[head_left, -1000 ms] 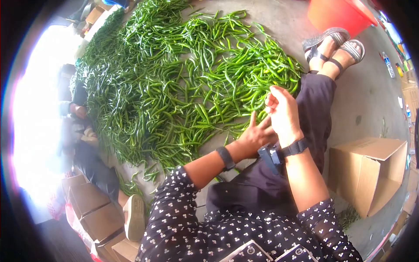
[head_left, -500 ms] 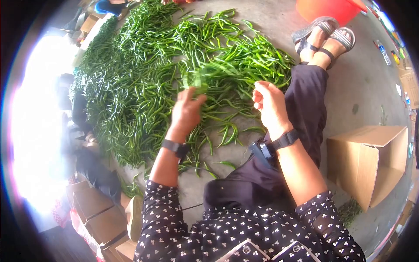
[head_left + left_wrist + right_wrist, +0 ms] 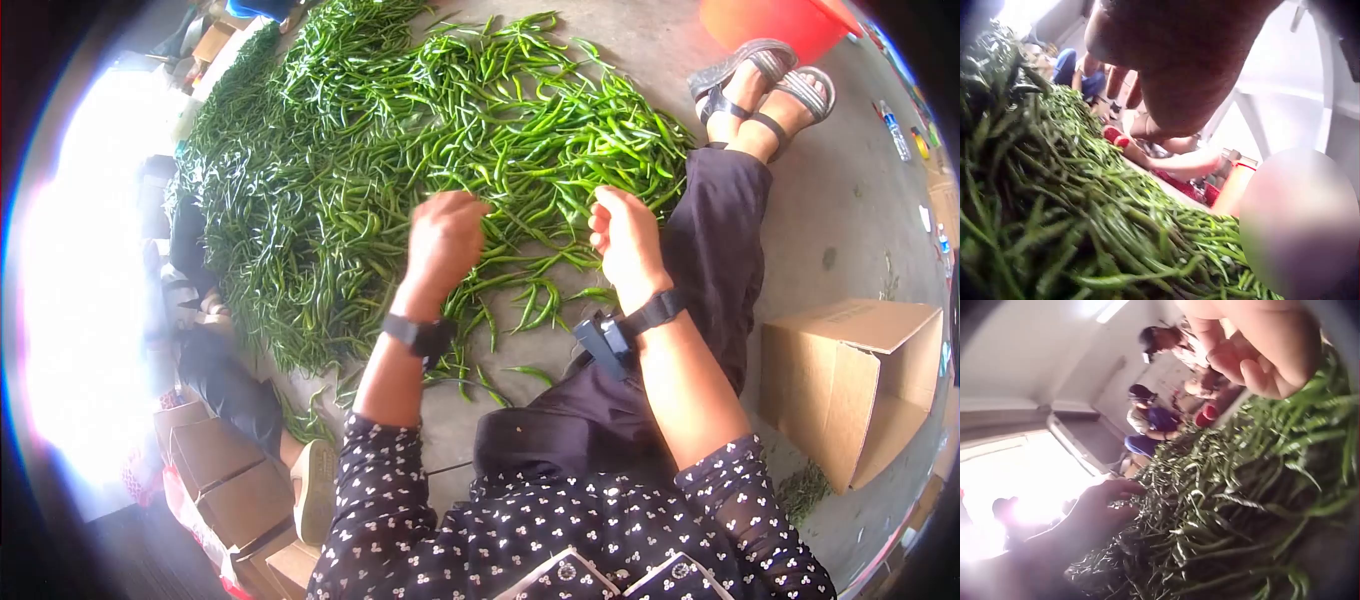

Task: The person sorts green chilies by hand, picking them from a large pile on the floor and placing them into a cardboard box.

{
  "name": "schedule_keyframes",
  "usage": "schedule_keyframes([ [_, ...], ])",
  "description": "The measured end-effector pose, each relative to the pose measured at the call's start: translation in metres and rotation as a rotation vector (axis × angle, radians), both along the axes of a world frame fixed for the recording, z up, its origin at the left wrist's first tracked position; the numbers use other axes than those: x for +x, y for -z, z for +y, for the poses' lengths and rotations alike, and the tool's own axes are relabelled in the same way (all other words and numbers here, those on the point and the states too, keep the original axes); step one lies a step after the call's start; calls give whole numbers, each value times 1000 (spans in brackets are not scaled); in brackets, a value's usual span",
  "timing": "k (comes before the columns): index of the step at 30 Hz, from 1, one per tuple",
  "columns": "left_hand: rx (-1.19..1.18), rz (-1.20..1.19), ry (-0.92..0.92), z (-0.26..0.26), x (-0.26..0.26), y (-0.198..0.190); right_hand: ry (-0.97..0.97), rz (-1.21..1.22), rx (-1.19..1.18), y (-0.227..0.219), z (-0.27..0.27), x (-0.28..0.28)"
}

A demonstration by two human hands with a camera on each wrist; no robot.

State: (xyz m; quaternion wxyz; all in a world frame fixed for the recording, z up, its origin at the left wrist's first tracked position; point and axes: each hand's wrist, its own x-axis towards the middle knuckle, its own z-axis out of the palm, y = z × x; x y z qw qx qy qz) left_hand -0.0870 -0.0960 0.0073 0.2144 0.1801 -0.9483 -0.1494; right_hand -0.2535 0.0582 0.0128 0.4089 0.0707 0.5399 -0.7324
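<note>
Green peppers (image 3: 350, 200) lie in a wide heap on the floor. In the head view the left hand (image 3: 443, 245) hovers above the heap's near side, back up, its fingers bent loosely toward the right; nothing shows in them. The left wrist view has this hand (image 3: 1179, 69) dark above the peppers (image 3: 1122, 231). Further right, the right hand (image 3: 630, 235) is held over the heap's near right edge beside the trouser leg, fingers loosely curled. From the right wrist, its curled fingers (image 3: 1257, 369) show no object, and the left hand (image 3: 1100, 509) appears across the peppers (image 3: 1210, 506).
An open cardboard box (image 3: 830, 390) stands at the right, and a red tub (image 3: 775, 25) beyond the sandalled feet (image 3: 770, 100). Flattened cardboard (image 3: 225, 465) and another person's leg (image 3: 235, 400) are at the left. Two people (image 3: 1147, 419) crouch behind the heap.
The left hand has swung left from beside the right hand to over the heap. Green peppers blurred beyond its fingers half a second ago no longer show there. The right hand has risen slightly.
</note>
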Motion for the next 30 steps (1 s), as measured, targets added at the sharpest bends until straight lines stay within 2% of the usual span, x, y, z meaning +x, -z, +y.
schedule_keyframes([
  [1,-41,-23,51,12,-15,5,37,-22,26,-2,2,-2],
  [2,-76,7,119,19,-27,10,13,60,21,-5,1,-2],
  [3,-101,-67,147,26,-37,11,-12,141,16,-6,1,-1],
  [5,-178,-290,51,29,-44,29,-44,167,17,-4,1,0],
  [8,-131,-307,-37,17,-26,35,-101,165,31,-3,0,2],
  [10,-8,-41,-95,7,-10,33,-119,134,48,-3,0,4],
  [11,53,90,-121,5,-1,27,-211,162,37,-3,-1,5],
  [12,256,69,-253,9,3,13,-306,190,25,-3,-2,8],
  [13,458,51,-386,11,6,-2,-307,185,22,-6,-4,12],
  [14,659,82,-414,12,9,-10,-390,204,4,-10,-5,16],
  [15,657,81,-415,15,8,-16,-472,225,-13,-13,-6,20],
  [16,826,126,-398,22,4,-21,-536,245,-54,-14,-5,22],
  [17,994,173,-379,29,-1,-24,-536,249,-56,-13,-5,23],
  [19,913,13,-328,49,-15,-39,-659,178,-55,-6,-5,23],
  [21,809,3,-177,58,-27,-25,-639,142,-100,-2,-4,22],
  [22,811,7,-174,59,-31,-16,-599,177,-77,-2,-3,20],
  [24,816,191,48,57,-40,-7,-531,187,7,1,0,14],
  [25,816,192,52,54,-43,-7,-529,190,8,4,0,12],
  [27,768,141,-47,47,-44,-7,-304,217,98,7,-1,10],
  [28,540,50,-91,47,-43,-11,-210,209,88,7,-1,12],
  [29,537,50,-94,45,-41,-2,-213,209,84,7,-1,12],
  [30,347,-39,-64,41,-39,20,-203,169,83,9,-1,11],
])
